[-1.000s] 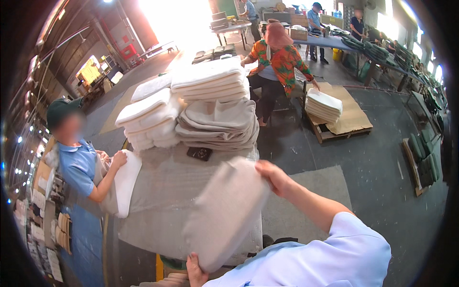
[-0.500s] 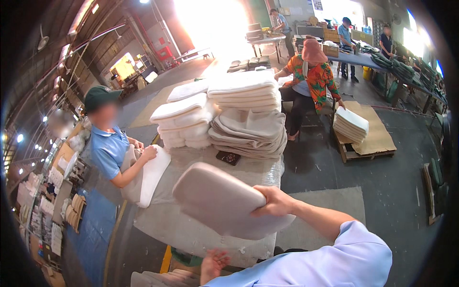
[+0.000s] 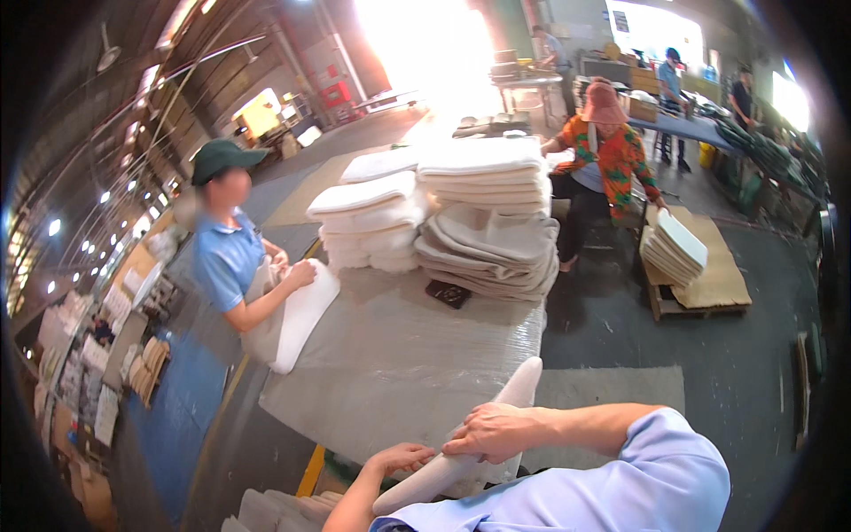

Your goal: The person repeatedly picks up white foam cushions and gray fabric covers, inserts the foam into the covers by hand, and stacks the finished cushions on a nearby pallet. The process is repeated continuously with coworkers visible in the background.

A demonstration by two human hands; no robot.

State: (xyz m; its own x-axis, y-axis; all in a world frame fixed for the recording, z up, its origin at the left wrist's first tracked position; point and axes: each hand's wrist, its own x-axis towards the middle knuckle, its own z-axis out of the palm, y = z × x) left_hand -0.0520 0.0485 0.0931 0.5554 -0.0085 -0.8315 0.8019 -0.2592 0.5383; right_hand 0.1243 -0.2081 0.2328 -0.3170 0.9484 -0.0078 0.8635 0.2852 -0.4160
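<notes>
A pale grey-beige padded cushion (image 3: 424, 481) is tilted nearly edge-on over the near end of the table. My right hand (image 3: 498, 432) is wrapped over its upper edge near the middle. My left hand (image 3: 403, 457) is at the edge closer to my body, with its fingers bent and pinching the rim. The underside of the cushion is hidden. At the left of the table, a co-worker in a dark cap (image 3: 232, 257) handles a white pad (image 3: 306, 315) with a grey-beige cover about it.
On the plastic-covered table (image 3: 355, 381) stand white pad stacks (image 3: 368, 213), folded grey-beige covers (image 3: 487, 253) and a dark phone-like object (image 3: 448, 294). Several grey-beige pieces (image 3: 279, 512) lie below my left arm. A person in a pink hat (image 3: 612, 151) sits beyond, beside a pallet (image 3: 709, 297).
The cushion has swung from broad face showing to nearly edge-on and come closer to my body. My left hand has risen from below onto its edge. The whole view has shifted slightly.
</notes>
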